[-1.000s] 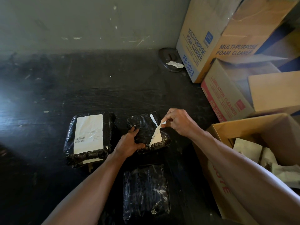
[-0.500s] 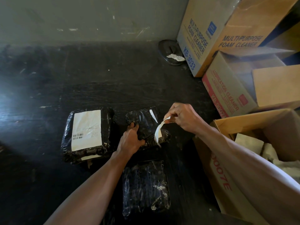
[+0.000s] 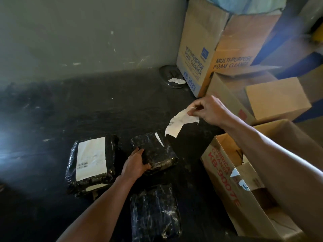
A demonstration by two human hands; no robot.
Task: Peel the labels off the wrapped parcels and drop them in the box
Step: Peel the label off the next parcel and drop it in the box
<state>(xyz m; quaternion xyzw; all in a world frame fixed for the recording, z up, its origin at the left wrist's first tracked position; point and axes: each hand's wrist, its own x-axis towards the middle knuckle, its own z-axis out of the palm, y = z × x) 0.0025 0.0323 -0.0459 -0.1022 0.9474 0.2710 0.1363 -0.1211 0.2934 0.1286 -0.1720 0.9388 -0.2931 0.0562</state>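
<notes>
Label removal in progress, head view. The right hand (image 3: pixel 208 110) pinches the peeled label (image 3: pixel 180 123) between thumb and fingertips; the label hangs free in the air above the right part of the dark surface (image 3: pixel 87 110), not yet over the open box (image 3: pixel 223 173) standing at that surface's right edge. The left hand (image 3: pixel 136 163) holds the near left corner of the middle parcel (image 3: pixel 157 152), fingers along its left side and thumb on its near edge. A small white strip (image 3: pixel 159 139) remains stuck to this parcel. The left parcel (image 3: pixel 108 154) carries its full label (image 3: pixel 91 158), untouched; the near parcel (image 3: pixel 153 212) shows no label on its upper face. Judged done: one label detached. Left: dropping it in the box, then peeling the left parcel. One second earlier the label's lower end was stuck to the middle parcel and the right hand was low beside it; the hand has since risen toward the right, pulling the label clear.
</notes>
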